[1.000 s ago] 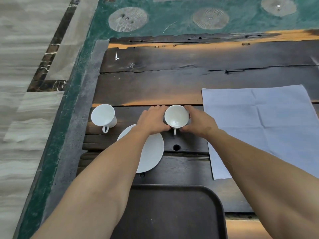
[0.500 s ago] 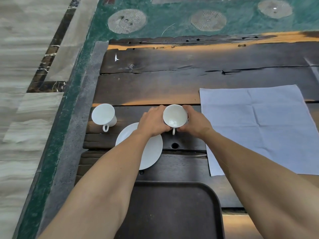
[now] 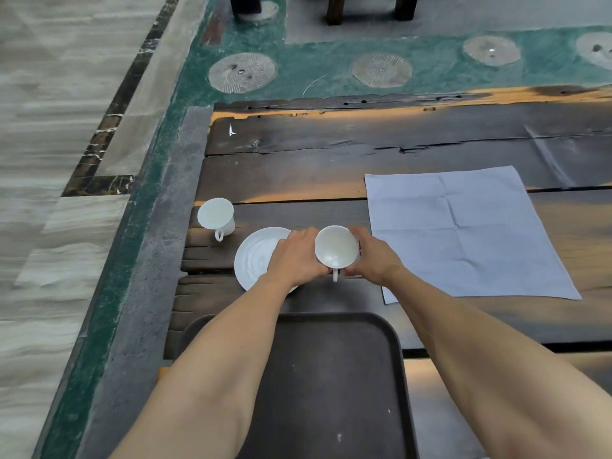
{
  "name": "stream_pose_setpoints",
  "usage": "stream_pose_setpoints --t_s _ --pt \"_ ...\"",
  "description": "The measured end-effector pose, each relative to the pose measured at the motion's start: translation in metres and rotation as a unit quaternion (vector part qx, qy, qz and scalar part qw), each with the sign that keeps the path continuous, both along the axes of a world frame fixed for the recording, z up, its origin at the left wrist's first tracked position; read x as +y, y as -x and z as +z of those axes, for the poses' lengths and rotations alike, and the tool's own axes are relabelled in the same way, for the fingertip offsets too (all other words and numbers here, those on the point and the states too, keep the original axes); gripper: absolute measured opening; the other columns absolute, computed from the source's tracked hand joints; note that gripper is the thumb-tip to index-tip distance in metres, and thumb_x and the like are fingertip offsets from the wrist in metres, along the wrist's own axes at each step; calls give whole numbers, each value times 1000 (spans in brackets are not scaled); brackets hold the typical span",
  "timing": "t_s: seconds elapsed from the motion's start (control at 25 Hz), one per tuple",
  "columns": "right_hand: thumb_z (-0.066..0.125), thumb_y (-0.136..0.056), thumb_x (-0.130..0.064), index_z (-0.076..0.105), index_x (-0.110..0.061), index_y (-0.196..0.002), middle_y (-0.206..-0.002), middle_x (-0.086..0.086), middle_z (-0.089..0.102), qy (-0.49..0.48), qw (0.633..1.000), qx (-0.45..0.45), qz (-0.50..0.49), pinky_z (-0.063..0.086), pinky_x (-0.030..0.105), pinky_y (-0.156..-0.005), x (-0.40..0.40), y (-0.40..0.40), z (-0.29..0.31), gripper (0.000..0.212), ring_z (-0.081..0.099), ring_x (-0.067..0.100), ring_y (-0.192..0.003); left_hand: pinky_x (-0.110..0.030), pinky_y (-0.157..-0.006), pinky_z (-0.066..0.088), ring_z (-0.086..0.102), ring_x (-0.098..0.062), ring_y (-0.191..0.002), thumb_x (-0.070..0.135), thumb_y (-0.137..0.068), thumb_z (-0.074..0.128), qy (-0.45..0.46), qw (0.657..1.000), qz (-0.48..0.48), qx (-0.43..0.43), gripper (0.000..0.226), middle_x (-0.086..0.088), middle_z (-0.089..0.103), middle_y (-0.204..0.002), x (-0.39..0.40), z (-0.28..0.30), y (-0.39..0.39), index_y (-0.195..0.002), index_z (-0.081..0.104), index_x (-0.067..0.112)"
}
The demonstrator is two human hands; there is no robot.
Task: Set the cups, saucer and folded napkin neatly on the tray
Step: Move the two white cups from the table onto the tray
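A white cup [image 3: 336,248], its handle pointing toward me, is gripped from both sides by my left hand [image 3: 294,258] and my right hand [image 3: 371,256]. Whether it rests on the wood or is raised I cannot tell. A white saucer [image 3: 256,256] lies just left of it, partly under my left hand. A second white cup [image 3: 216,216] stands further left near the table's edge. The pale blue napkin [image 3: 463,230] lies spread flat and unfolded to the right. The dark tray [image 3: 331,376] sits close in front of me, between my forearms, with nothing on it.
The dark wooden table [image 3: 331,167] ends at its left edge just beyond the second cup. Past it is green and grey tiled floor. Furniture legs [image 3: 334,9] stand at the far top.
Both hands and the cup they hold have come a little nearer the tray. My view has tilted up, showing more floor beyond the table.
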State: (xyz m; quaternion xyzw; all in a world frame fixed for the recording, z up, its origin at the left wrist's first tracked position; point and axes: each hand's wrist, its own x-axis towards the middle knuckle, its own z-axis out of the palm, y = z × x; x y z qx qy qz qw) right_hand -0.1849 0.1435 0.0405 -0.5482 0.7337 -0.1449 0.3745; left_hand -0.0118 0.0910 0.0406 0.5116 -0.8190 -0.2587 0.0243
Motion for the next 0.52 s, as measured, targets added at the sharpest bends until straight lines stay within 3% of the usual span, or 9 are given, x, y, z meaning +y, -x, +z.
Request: stream_pose_setpoints --t_s 0.28,0.52 --pt "83 -63 -26 44 -23 -132 -118 -2 62 -22 1000 -22 0 51 42 -89 79 -23 6 80 59 22 -104 -42 -72 49 55 -23 -88 60 -59 72 -22 999 -7 -26 52 7 58 -93 75 -7 -20 -93 50 28" --pt "81 -61 -25 47 -25 -126 -114 -4 64 -33 999 -20 -1 52 43 -86 128 -38 -5 73 60 22 -104 -40 -71 48 57 -25 -92 51 -60 70 -36 999 -10 -22 50 3 59 -99 124 -26 -39 -97 49 25"
